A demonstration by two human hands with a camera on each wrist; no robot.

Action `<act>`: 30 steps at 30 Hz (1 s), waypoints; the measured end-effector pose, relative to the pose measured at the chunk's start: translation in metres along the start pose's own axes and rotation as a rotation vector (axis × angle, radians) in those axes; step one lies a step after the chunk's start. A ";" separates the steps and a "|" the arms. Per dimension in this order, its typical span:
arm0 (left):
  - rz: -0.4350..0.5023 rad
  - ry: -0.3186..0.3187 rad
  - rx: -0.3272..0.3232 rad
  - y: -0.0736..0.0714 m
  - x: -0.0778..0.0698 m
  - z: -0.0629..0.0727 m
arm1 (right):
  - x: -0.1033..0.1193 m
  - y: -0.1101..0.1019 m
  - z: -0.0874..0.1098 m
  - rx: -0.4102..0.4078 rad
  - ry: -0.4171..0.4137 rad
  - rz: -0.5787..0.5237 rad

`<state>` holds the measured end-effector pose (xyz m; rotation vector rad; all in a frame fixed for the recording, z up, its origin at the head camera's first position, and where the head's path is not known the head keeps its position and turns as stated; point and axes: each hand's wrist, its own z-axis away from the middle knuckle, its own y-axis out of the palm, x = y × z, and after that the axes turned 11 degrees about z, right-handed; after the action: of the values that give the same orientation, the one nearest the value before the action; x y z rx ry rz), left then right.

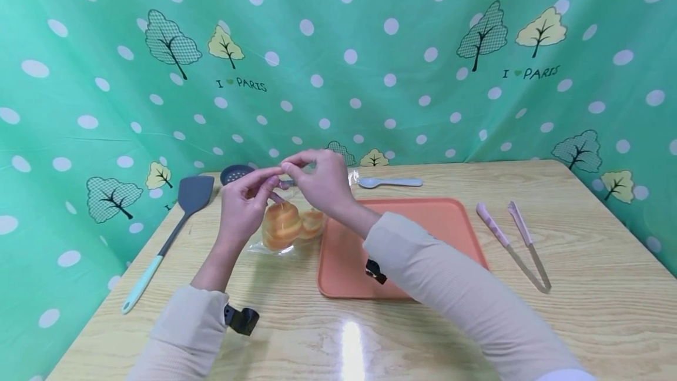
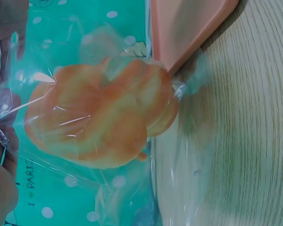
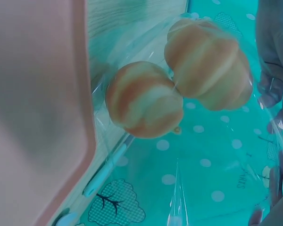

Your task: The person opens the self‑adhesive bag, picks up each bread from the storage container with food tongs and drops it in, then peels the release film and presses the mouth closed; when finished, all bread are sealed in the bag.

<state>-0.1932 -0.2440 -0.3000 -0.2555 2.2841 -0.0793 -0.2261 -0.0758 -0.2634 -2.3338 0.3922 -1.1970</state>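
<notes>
A clear plastic bag [image 1: 270, 248] hangs over the table with bread rolls inside. One larger roll [image 1: 280, 226] and a smaller roll [image 1: 312, 223] show in the head view; their ridged golden-brown tops press against the film in the left wrist view. My left hand [image 1: 244, 204] pinches the bag's upper edge between thumb and fingers. Opposite it, my right hand [image 1: 321, 180] pinches the same edge, its fingertips meeting the left ones. Two rolls, one rounder roll [image 3: 144, 100] and one lobed roll [image 3: 207, 66], appear through the film in the right wrist view.
An orange tray [image 1: 338, 272] lies beneath my right forearm. Tongs [image 1: 513, 246] with pink grips rest at right. A dark spatula [image 1: 185, 204] with mint handle lies left, a slotted spoon [image 1: 235, 174] behind the left hand, a pale blue spoon [image 1: 391, 182] behind the tray.
</notes>
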 end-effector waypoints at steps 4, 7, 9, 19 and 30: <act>0.027 -0.019 -0.002 -0.001 0.000 0.001 | 0.001 -0.001 0.001 0.031 0.060 -0.075; 0.044 -0.034 0.002 -0.001 0.000 0.001 | 0.001 0.000 0.002 0.045 0.093 -0.106; 0.045 -0.042 0.003 -0.001 0.000 0.002 | 0.001 0.000 0.002 0.046 0.110 -0.119; 0.066 -0.029 0.020 -0.002 0.002 0.002 | 0.000 0.001 0.000 0.072 0.212 -0.238; 0.065 -0.073 0.043 -0.002 0.000 0.002 | -0.002 -0.002 -0.002 0.108 0.182 -0.219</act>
<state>-0.1917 -0.2464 -0.3009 -0.1591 2.2134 -0.0837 -0.2287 -0.0734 -0.2630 -2.2263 0.1300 -1.5016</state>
